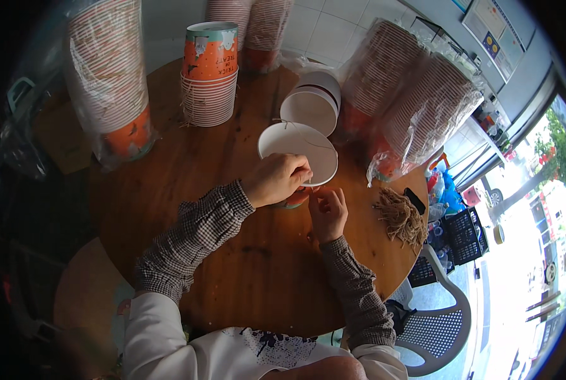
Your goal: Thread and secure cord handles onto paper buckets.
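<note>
A paper bucket (307, 142) with a white inside and an orange outside stands on the table, its mouth tipped toward me. A thin brown string runs across its opening from the far rim to the right side. My left hand (276, 180) is closed at the near rim, thumb and fingers pinched together over the edge. Just right of it and lower, my right hand (328, 214) has its fingers bunched in a pinch beside the bucket's outer wall. What either pinch holds is too small to make out.
Behind the bucket lie nested white-lined buckets (309, 109). A stack of orange-and-white buckets (209, 98) stands upside down at the back. Plastic-wrapped stacks rise at left (108, 69) and right (422, 114). A bundle of brown strings (400, 216) lies near the round table's right edge, beside a dark object (414, 200).
</note>
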### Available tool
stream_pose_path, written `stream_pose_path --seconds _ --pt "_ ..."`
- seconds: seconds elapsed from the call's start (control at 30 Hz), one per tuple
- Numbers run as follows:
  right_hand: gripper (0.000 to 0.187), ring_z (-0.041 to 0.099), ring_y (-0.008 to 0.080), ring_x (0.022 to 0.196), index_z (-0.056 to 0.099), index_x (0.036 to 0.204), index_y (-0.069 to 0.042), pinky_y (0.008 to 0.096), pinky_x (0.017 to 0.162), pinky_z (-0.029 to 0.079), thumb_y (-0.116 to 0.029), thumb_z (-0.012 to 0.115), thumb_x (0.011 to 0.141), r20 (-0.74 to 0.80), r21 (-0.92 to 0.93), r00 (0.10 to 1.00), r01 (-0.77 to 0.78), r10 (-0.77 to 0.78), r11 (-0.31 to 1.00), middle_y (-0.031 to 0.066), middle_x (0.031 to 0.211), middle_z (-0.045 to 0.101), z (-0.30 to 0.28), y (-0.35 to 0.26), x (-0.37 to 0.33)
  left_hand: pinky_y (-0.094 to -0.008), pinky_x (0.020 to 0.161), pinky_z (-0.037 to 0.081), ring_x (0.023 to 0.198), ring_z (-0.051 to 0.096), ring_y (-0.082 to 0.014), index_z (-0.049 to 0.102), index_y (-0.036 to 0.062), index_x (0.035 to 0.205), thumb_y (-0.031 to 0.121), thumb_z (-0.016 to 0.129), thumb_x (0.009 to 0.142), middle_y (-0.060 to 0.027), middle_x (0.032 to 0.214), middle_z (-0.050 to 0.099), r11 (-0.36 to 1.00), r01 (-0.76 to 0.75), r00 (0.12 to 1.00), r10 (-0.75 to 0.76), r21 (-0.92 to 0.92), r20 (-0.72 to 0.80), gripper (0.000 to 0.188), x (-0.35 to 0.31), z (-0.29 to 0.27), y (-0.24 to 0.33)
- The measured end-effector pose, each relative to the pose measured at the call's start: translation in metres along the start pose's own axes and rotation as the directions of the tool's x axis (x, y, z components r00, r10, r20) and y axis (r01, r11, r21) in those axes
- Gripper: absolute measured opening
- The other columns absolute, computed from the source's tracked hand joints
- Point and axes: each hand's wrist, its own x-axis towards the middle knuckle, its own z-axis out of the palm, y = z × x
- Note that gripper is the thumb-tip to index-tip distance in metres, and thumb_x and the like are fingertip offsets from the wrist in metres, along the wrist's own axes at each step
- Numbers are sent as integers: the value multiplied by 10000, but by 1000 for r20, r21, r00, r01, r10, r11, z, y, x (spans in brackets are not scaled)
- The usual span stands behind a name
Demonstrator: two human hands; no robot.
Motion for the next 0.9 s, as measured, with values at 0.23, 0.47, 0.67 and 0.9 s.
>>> stream_pose_path --seconds 0.23,0.47,0.67,0.9 --pt "111 544 93 610 594 825 -43 218 486 422 -6 688 780 -12 79 996 -84 85 993 44 844 539 0 -12 -2 -380 621 480 693 632 -283 608 2 841 166 598 884 -140 740 643 998 -65 997 66 15 -36 170 -1 2 -6" --pt "122 531 74 591 577 900 -37 210 480 413 -5 658 815 11 27 998 55 -55 998 26 780 538 -2 -5 0 -352 607 474 664 630 -261 593 -15 847 135 593 892 -142 732 636 997 -74 997 74 -6 -24 157 0 3 -5" --pt "176 547 47 631 584 980 -28 212 555 455 -58 672 831 333 202 891 -387 309 900 23 714 604 -32 -27 7 -421 663 488 762 636 -329 626 25 852 204 598 880 -141 786 656 999 -32 999 32 18 -35 183 -3 -3 -11" --pt "108 609 227 667 652 903 -20 311 593 484 -17 666 797 213 -216 976 97 -50 972 106 795 584 -80 -38 63 -414 688 486 789 635 -337 625 12 875 178 609 875 -166 817 651 1000 -9 1000 9 18 24 167 1 -9 -8"
